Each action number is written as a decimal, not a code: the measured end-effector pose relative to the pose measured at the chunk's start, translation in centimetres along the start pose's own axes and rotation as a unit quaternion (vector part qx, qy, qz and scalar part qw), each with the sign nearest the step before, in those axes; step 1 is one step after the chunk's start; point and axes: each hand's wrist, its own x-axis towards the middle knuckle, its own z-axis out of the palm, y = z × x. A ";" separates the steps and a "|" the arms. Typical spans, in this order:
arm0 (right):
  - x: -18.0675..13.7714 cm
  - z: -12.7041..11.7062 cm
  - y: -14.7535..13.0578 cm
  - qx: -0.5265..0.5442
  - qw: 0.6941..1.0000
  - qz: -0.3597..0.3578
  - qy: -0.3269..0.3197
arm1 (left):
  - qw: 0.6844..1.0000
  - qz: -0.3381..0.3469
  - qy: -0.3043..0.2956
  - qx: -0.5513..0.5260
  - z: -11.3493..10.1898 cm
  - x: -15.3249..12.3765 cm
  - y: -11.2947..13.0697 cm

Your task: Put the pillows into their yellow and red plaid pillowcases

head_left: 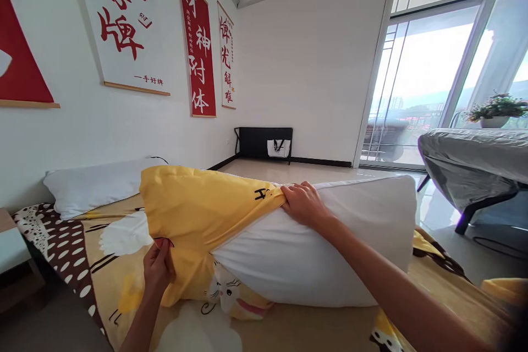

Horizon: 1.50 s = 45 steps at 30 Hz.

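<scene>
A white pillow point(363, 214) lies across the bed in front of me, its left part inside a yellow pillowcase point(198, 198). The case's open edge runs slantwise over the pillow, and a printed cat face shows on its lower fold. My right hand point(305, 203) grips the case's edge at the top of the pillow, fingers curled over the cloth. At the left, my left hand point(159, 267) pinches the yellow fabric of the pillowcase near its lower left side. The right end of the pillow is bare.
Beneath is a patterned bedsheet point(103, 286) with a brown dotted border. A second white pillow point(94, 184) rests at the bed's left by the wall. A small table point(14, 242) stands far left. At right is a grey covered table point(478, 154) with a potted plant point(495, 113).
</scene>
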 end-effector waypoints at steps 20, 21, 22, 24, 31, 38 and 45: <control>-4.5 -2.3 8.7 0.073 0.989 -0.008 -0.128 | 0.960 -0.007 -0.186 0.211 -2.5 1.6 0.5; -4.6 -1.9 8.3 0.057 0.991 0.015 -0.121 | 0.959 0.002 -0.186 0.214 -2.3 1.4 0.6; -4.8 -1.5 7.8 0.039 0.993 0.032 -0.103 | 0.959 0.009 -0.185 0.216 -2.0 1.3 0.8; -5.4 -1.4 6.6 0.011 0.997 0.052 -0.059 | 0.960 0.024 -0.176 0.218 -1.6 1.1 1.0; -6.8 -6.6 6.3 -0.082 0.989 0.117 0.040 | 0.953 0.060 -0.181 0.236 4.1 3.2 2.4; -5.6 -10.5 7.6 -0.151 0.937 0.263 0.171 | 0.954 0.100 -0.152 0.236 13.8 3.3 1.1; -5.6 0.5 0.3 -0.123 0.949 0.101 0.273 | 0.955 0.102 -0.221 0.171 15.9 -1.5 -1.0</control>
